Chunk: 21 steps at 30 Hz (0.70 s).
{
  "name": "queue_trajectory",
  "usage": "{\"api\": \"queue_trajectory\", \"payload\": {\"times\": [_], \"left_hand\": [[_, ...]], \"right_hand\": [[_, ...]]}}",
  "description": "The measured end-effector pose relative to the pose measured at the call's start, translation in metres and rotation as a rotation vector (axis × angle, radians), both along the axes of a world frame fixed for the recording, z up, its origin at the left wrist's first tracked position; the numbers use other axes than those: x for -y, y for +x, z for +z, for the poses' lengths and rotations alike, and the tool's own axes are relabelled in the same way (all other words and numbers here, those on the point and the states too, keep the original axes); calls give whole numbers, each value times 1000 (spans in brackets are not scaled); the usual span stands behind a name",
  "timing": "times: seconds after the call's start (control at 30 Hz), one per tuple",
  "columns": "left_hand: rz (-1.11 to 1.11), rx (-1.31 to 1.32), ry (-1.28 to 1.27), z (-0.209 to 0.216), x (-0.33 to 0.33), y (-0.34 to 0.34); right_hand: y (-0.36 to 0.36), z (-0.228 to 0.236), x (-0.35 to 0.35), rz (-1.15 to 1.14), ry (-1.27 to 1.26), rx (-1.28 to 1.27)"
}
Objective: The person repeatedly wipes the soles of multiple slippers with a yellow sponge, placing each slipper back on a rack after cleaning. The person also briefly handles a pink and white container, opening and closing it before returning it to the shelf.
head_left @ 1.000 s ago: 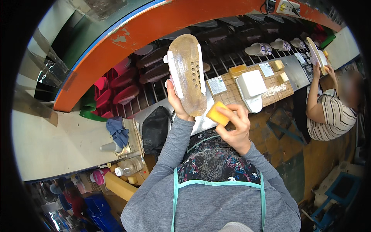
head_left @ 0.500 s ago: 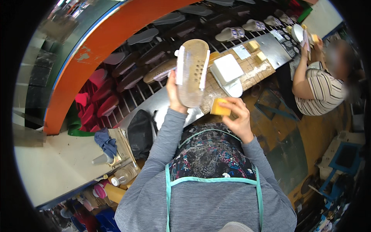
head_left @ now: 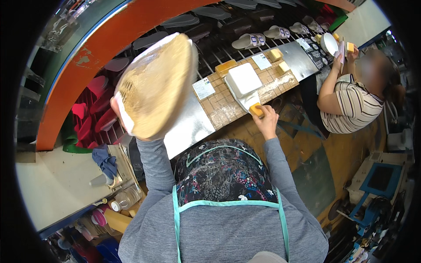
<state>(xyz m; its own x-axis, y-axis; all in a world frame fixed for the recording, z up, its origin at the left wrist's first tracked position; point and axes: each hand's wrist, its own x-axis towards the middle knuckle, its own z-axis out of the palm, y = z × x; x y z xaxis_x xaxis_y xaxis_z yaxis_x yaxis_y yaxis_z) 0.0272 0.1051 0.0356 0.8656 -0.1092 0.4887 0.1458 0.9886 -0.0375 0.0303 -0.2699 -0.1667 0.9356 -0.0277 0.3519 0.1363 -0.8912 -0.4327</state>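
Raised close to the head camera is a tan-soled sandal (head_left: 158, 90) with white straps, blurred by motion. My left hand (head_left: 116, 109) grips it by the side, and most of that hand is hidden behind the sandal. In my right hand (head_left: 267, 122) a yellow sponge block (head_left: 256, 110) is pinched between the fingers. The sponge is at the near end of a white plastic dispenser-like container (head_left: 243, 80), which stands on the brown tile-patterned work board (head_left: 219, 107).
Beyond the bench, a rack carries several sandals (head_left: 247, 41). Pale sponge blocks (head_left: 275, 54) and paper cards (head_left: 204, 88) lie on the board. At the right a co-worker in a striped shirt (head_left: 351, 105) holds a sandal and a sponge. A clear bottle (head_left: 126, 198) lies at lower left.
My left hand has brought the sandal left and nearer the camera, tilting it. My right hand has taken the sponge to the near end of the white container. The view has shifted a little.
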Motion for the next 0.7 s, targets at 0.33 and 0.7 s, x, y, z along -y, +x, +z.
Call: {"api": "queue_trajectory", "payload": {"times": [0.33, 0.7], "left_hand": [[138, -637, 741, -36, 43, 48], [329, -690, 916, -36, 62, 40]], "right_hand": [[1, 145, -55, 616, 1350, -247], [-36, 199, -118, 871, 370, 79]]}}
